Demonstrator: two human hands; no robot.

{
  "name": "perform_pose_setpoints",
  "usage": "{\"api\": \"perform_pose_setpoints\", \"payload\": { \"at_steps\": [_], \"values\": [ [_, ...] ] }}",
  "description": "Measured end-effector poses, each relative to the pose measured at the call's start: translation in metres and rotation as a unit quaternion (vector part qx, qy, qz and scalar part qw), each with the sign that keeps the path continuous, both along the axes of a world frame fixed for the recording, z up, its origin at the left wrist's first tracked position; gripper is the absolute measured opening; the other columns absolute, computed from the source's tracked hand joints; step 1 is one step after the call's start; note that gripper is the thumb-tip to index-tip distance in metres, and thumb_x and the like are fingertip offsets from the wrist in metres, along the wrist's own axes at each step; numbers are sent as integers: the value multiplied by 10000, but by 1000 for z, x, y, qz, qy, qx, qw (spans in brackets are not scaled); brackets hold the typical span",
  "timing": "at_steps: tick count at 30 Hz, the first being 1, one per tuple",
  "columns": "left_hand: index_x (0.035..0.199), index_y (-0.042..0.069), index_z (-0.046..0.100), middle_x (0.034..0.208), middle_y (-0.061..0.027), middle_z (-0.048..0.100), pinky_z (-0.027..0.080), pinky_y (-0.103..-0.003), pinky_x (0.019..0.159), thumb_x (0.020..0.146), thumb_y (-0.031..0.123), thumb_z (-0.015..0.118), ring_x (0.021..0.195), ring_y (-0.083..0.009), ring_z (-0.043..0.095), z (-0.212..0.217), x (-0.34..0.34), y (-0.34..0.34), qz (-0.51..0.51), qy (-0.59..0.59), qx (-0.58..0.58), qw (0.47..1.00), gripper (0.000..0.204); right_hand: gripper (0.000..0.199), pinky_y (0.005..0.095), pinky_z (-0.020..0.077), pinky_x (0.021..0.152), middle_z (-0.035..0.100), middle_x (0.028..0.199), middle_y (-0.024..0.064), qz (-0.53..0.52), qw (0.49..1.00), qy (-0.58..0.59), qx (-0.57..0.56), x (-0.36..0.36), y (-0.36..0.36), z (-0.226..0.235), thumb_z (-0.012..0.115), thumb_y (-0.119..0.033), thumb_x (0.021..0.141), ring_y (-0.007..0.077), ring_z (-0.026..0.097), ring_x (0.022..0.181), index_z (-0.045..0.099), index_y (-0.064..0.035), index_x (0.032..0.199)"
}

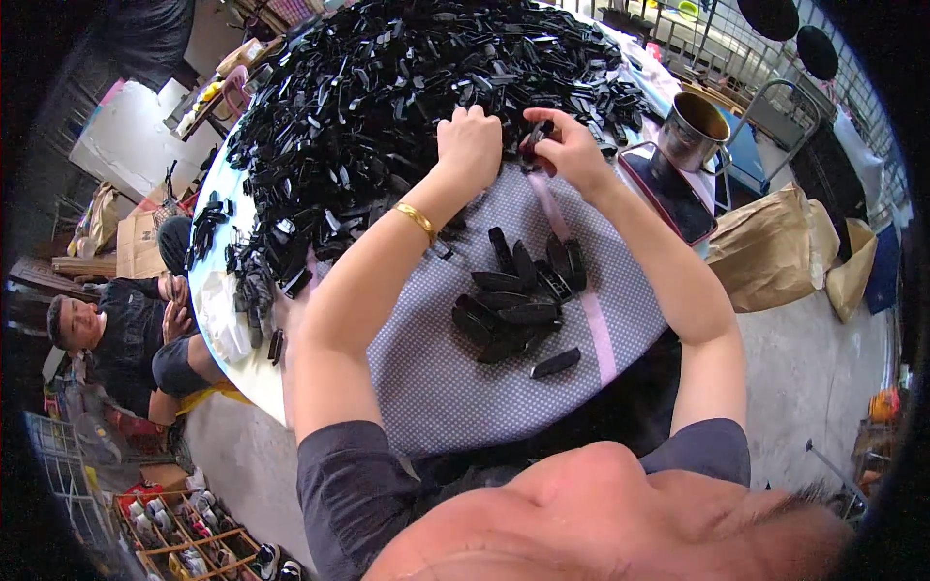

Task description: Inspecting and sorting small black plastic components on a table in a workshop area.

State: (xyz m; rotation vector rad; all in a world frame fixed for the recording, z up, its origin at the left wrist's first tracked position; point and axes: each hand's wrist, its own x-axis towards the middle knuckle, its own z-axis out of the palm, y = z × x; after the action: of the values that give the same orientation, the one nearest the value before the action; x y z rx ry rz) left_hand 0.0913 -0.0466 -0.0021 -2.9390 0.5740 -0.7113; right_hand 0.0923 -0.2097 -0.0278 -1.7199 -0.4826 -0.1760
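Observation:
A large heap of small, glossy black oblong pieces [387,77] covers the far part of the round table. At its near edge, my left hand [470,145] is closed with its back up, and what its fingers hold is hidden. Just to the right, my right hand [573,153] pinches a small black piece [536,136] between thumb and fingers. Closer to me, a loose cluster of black oblong pieces [513,305] lies on the grey patterned cloth [436,387]. One single piece [556,363] rests apart from that cluster, towards the front.
Right of the heap stand a metal mug [696,131] and a dark flat device with a red edge [668,198]. Brown paper bags [775,242] are beyond the table's right edge. Another person [126,329] sits at the left, near a wooden shoe rack [199,542].

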Motion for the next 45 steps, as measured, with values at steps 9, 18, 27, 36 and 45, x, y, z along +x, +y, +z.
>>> {"api": "perform_pose_setpoints", "payload": {
  "at_steps": [9,18,27,36,45],
  "values": [
    [1024,75,583,881,-100,604,442,-403,748,695,135,567,889,-284,558,1,-16,20,-1,43,-38,998,335,249,236,478,664,611,944,41,121,949,261,126,-3,0,11,491,-96,851,99,584,772,549,-55,1090],
    [1090,-37,544,787,-11,543,433,-200,656,719,-6,653,712,-72,509,-7,-76,33,-90,179,-590,782,388,319,307,471,865,571,1050,127,162,961,83,207,-42,27,17,508,29,826,193,576,951,483,45,1143],
    [1027,-46,582,857,-45,622,476,-212,714,779,0,613,792,-98,575,-15,-76,37,-126,206,-690,682,255,318,248,474,811,590,987,74,95,993,-66,37,-56,36,11,573,35,780,134,577,907,548,5,1096],
    [1078,-21,579,900,-63,634,470,-198,707,782,16,620,773,-79,572,-10,-83,33,-122,214,-733,634,301,252,267,513,754,580,934,85,45,986,-157,-33,-58,37,11,642,30,726,150,588,870,591,16,973],
    [1082,-25,571,1013,-105,617,439,-252,844,853,53,532,917,-141,570,3,-79,44,-229,264,-720,600,246,275,203,464,645,612,846,45,125,990,-30,-55,-52,35,10,653,-139,784,84,567,746,558,7,997]
  ]
}}
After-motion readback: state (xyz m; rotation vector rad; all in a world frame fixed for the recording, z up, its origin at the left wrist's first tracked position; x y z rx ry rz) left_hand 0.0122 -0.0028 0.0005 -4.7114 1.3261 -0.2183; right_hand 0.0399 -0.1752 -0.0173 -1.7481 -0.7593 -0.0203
